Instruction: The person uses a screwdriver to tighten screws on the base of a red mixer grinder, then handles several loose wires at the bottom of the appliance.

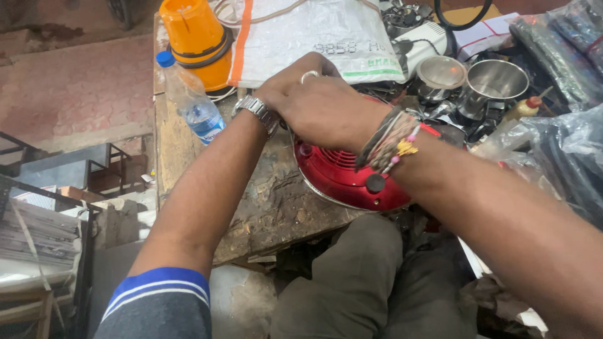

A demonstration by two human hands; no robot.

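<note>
A round red appliance base (pixel 342 176) with a vented underside and black feet lies on a worn wooden bench (pixel 188 144). My right hand (pixel 333 113), with beaded bracelets on its wrist, lies curled over the base's far edge and grips it. My left hand (pixel 279 94), with a metal watch on its wrist, reaches in from the left and is mostly hidden under the right hand. A ring shows on one finger. What the left fingers hold is hidden.
A plastic water bottle (pixel 191 100) and an orange jar (pixel 198 41) stand at the bench's far left, next to a white sack (pixel 301 31). Steel cups (pixel 496 81), a small sauce bottle (pixel 524 108) and plastic-wrapped bundles (pixel 565 144) crowd the right. My knees (pixel 364 282) are below the bench.
</note>
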